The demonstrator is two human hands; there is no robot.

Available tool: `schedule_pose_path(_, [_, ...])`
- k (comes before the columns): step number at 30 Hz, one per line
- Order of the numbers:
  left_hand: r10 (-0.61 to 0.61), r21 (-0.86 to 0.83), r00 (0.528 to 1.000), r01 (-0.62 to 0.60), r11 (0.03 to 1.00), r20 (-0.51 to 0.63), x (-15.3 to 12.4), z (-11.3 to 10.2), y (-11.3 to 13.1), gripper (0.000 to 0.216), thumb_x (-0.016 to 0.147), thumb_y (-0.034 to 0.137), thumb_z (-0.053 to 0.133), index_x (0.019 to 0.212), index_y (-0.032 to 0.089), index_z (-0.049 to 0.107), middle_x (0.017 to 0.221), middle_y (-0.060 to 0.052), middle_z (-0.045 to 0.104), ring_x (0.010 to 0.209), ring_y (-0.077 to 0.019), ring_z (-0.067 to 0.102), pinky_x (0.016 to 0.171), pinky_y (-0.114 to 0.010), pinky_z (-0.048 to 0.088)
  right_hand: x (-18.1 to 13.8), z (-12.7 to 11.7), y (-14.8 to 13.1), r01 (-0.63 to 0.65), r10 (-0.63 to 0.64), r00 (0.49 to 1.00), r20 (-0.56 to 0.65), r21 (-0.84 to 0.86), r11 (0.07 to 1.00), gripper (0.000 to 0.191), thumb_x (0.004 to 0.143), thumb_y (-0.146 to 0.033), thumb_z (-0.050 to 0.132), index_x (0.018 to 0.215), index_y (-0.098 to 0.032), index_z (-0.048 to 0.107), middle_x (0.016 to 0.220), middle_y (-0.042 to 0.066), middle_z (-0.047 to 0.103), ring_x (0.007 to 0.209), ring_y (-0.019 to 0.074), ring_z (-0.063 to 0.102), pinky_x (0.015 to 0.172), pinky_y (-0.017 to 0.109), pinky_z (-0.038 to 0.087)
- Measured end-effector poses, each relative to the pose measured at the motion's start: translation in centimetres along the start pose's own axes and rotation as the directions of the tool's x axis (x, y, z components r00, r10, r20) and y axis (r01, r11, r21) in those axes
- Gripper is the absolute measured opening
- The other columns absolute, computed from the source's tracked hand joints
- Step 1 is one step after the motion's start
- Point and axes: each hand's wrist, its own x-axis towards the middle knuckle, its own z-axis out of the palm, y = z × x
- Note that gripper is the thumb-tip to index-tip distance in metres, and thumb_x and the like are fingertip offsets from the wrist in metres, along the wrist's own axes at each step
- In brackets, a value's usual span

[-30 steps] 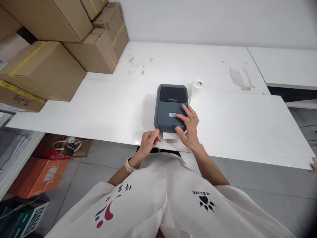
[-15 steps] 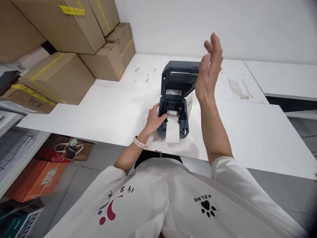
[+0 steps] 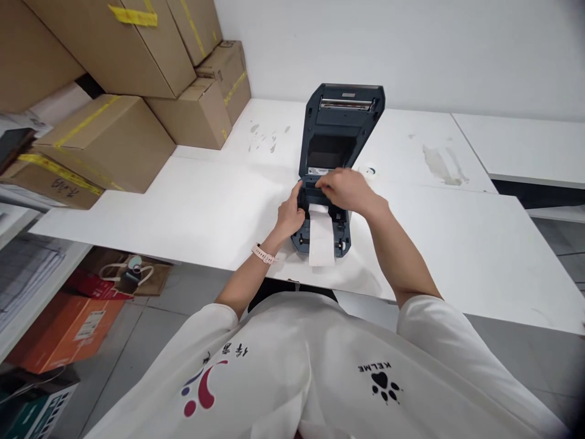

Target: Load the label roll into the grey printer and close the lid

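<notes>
A dark blue-grey label printer (image 3: 301,245) stands on the white table with its lid (image 3: 340,125) raised. A white paper strip (image 3: 322,238) runs from its inside over the front edge. My left hand (image 3: 289,214) is at the printer's left wall, index finger stretched along the edge and thumb reaching over the inside, gripping the wall. My right hand (image 3: 350,190) is over the rear of the open compartment, near the lid's hinge. Its fingers are curled and pressed together, the fingertips low in the printer; whatever they pinch is hidden.
Cardboard boxes (image 3: 109,140) with yellow tape are stacked on the left. A small white round item (image 3: 368,172) shows behind my right hand. The white table (image 3: 219,207) has its front edge close to my body. An orange box (image 3: 68,329) stands at lower left.
My right hand has come down from the raised lid to the printer's rear inside, and its fingers have curled. The lid stands further back. My left hand has slid slightly along the wall.
</notes>
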Motion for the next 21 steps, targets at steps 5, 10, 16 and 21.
schedule_pose_path(5, [-0.023,-0.021,1.0,0.022,1.0,-0.014,0.0,0.2,-0.3,0.09,0.071,0.013,0.054,0.157,0.033,0.039,0.105,-0.006,0.075,0.097,-0.0338,0.069,0.098,-0.052,0.049,2.3,3.7,-1.1,0.041,-0.021,0.948,0.317,-0.055,0.998,0.027,0.074,-0.009,0.072,0.097,-0.018,0.081,0.099,0.014,0.081,0.093,0.0337,0.076,0.083,0.044,0.058])
schedule_pose_path(10, [-0.057,-0.017,0.998,0.057,0.998,0.001,-0.6,-0.3,0.5,0.089,0.073,0.014,0.053,0.159,0.028,0.038,0.113,-0.009,0.074,0.097,-0.0335,0.069,0.096,-0.052,0.049,-0.3,1.3,-0.1,0.121,-0.18,0.935,0.306,0.2,0.972,0.038,0.08,-0.021,0.072,0.117,-0.023,0.077,0.114,0.007,0.079,0.099,0.0271,0.074,0.085,0.038,0.059])
schedule_pose_path(16, [-0.068,-0.041,0.997,0.069,0.997,0.018,-0.8,-0.4,0.8,0.086,0.076,0.015,0.052,0.16,0.024,0.036,0.1,-0.008,0.076,0.093,-0.0308,0.07,0.09,-0.045,0.051,-11.1,-2.0,7.7,0.028,-0.005,0.999,-0.033,0.77,0.637,0.039,0.076,-0.052,0.084,0.107,-0.028,0.078,0.109,0.008,0.075,0.102,0.0276,0.069,0.096,0.047,0.056])
schedule_pose_path(21, [-0.043,-0.099,0.999,0.041,0.994,-0.023,-0.5,0.1,0.3,0.085,0.074,0.014,0.056,0.157,0.026,0.041,0.102,-0.008,0.077,0.095,-0.0304,0.071,0.095,-0.046,0.051,-13.8,3.1,12.5,-0.256,0.46,0.888,0.01,0.841,0.477,0.047,0.06,-0.046,0.094,0.098,-0.027,0.075,0.105,0.006,0.074,0.1,0.0259,0.069,0.095,0.047,0.056])
